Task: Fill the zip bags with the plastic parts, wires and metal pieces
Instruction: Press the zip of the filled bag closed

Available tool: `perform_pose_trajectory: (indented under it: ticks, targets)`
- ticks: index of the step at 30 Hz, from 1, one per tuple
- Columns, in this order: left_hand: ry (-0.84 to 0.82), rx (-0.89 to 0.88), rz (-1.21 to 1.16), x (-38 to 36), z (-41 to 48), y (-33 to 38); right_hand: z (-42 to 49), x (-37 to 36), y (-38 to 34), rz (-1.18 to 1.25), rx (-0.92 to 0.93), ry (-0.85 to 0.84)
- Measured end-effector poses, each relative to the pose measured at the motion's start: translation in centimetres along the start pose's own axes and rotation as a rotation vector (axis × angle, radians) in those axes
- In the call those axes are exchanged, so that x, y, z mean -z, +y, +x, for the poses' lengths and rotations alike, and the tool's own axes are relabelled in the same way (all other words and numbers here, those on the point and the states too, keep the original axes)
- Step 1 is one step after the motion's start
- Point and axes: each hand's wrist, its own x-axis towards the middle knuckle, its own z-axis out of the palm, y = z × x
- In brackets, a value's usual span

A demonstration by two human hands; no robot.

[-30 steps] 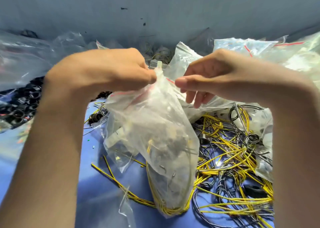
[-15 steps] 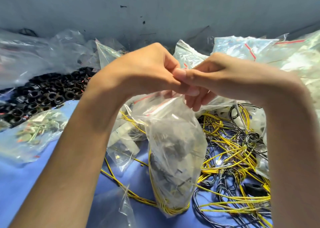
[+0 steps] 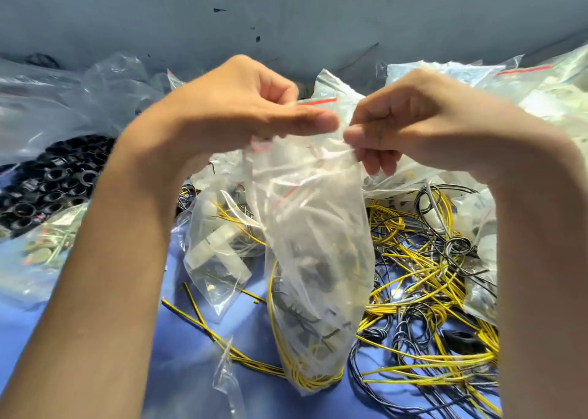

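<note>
The left hand (image 3: 241, 113) and right hand (image 3: 410, 125) are raised close together, thumbs a small gap apart, and each pinches the crumpled top edge of one clear zip bag (image 3: 315, 243) between thumb and curled fingers. The bag hangs straight down from that grip toward six o'clock. A coil of yellow wires (image 3: 311, 377) lies in its bottom, with dark pieces above the coil that are too blurred to name. Its lower end reaches the blue counter (image 3: 178, 348) – whether it rests there or hangs just clear I cannot tell.

Just beside the bag at nine o'clock lies a smaller bag (image 3: 216, 253) holding white plastic parts. At four o'clock from the hands a tangle of loose wires (image 3: 423, 291) – yellow, black and grey – spreads over the counter. At seven o'clock, near the frame's lower edge, an empty bag (image 3: 227, 380) stands crumpled.

Farther out at nine o'clock is a heap of black plastic rings (image 3: 54, 180), and below it a bag of metal pieces (image 3: 41, 253). At two o'clock filled bags (image 3: 477, 78) with red zip lines are piled against the grey wall (image 3: 286, 11).
</note>
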Motion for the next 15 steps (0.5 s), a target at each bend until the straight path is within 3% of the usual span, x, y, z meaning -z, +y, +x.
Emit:
perform_pose_trajectory:
  ticks: [3,9,15]
  targets:
    - [0.03,0.04,0.067,1.6,-0.3,-1.4,-0.4,0.4,0.7,0.005,-0.085,-0.047]
    - [-0.075,0.081,0.183,3.8,-1.2,-2.2,-0.4,-0.2,2.9,-0.113,-0.52,-0.378]
    - [-0.052,0.059,0.223,4.0,-1.5,-2.0,1.0,-2.9,5.4,-0.142,-0.694,-0.504]
